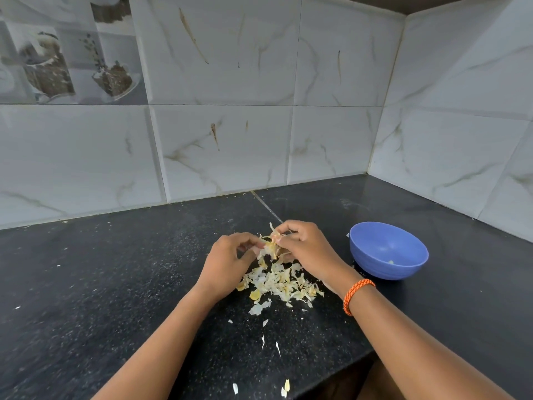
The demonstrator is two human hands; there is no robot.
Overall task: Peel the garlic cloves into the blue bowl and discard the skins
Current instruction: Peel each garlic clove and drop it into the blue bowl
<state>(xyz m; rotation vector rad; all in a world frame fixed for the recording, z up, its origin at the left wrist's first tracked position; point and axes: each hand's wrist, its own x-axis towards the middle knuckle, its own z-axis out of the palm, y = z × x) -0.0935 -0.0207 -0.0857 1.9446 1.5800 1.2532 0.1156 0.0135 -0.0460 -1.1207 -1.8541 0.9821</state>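
Observation:
Both hands meet above the black counter on a garlic clove (272, 243) with papery skin hanging from it. My left hand (227, 261) pinches the clove from the left. My right hand (305, 249) pinches its skin from the right; that wrist carries an orange braided band. Under the hands lies a pile of garlic skins (279, 281), with a yellowish clove piece (255, 294) at its near edge. The blue bowl (372, 255) stands to the right of my right hand, and a small pale piece (390, 262) shows inside it.
Loose skin flakes (264, 340) trail toward the counter's front edge (340, 370). Tiled walls close the counter at the back and at the right, forming a corner (367, 174) behind the bowl. Dark counter surface (101, 284) stretches to the left.

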